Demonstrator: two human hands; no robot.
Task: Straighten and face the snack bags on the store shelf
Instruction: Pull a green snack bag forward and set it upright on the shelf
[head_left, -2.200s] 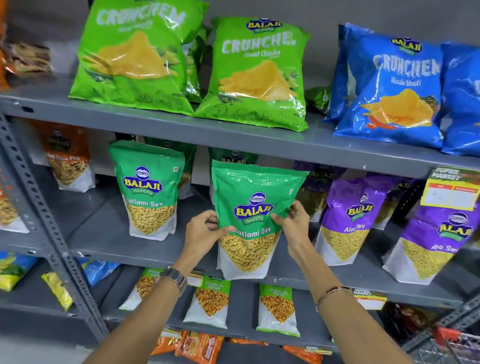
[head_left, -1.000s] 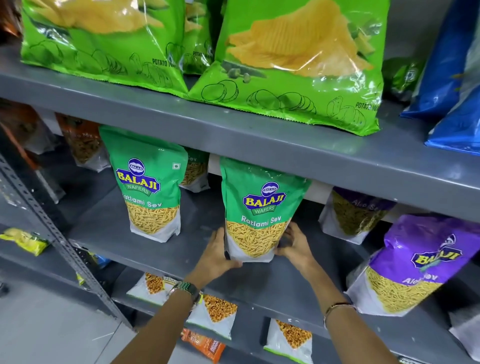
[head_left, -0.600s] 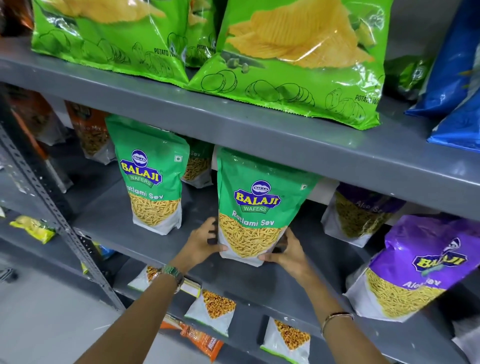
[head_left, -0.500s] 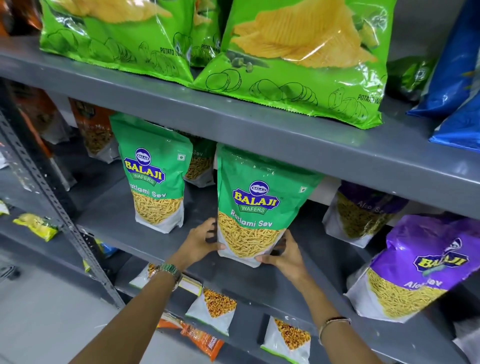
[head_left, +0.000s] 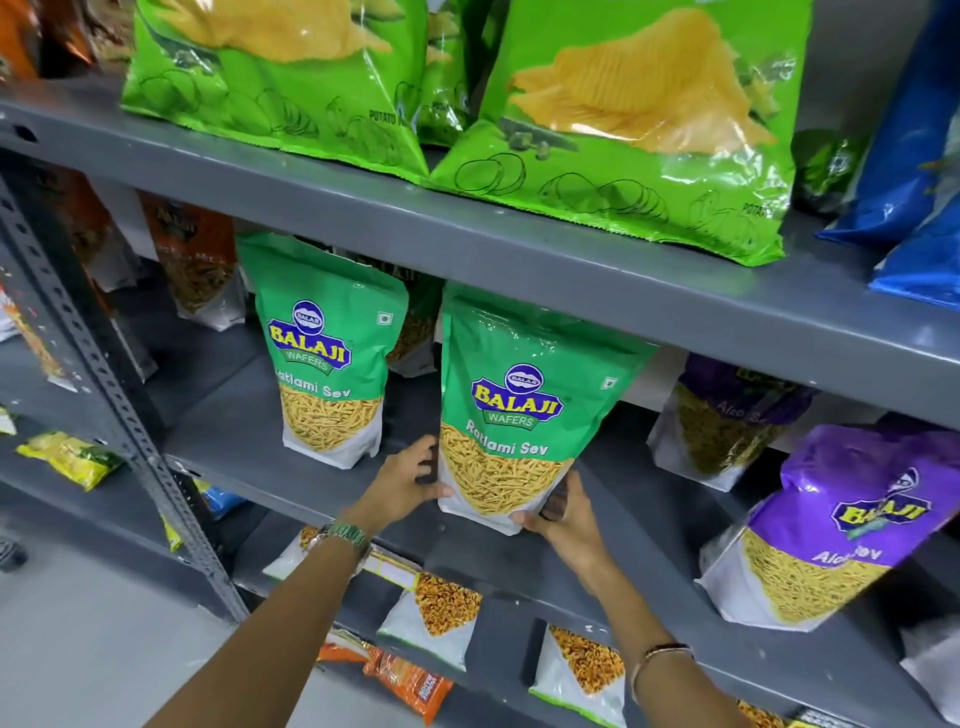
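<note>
Left hand (head_left: 402, 480), right hand (head_left: 563, 514) (both cupped)

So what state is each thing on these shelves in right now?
Held Ratlami Sev bag: upright, label forward, gripped at its base.
Left hand: on the bag's lower left edge.
Right hand: under its lower right corner.
Second Ratlami Sev bag: standing, faced, untouched.
Purple Aloo Sev bag: leaning, tilted.
Green chip bags: lying back on the top shelf.

Reading "BALAJI WAFERS, Ratlami Sev" on both green pouches (head_left: 511, 410) (head_left: 324, 353); showing "BALAJI", seemingly "Aloo Sev", on the purple pouch (head_left: 852, 525); carrying "POTATO" on the green chip bag (head_left: 280, 78).
</note>
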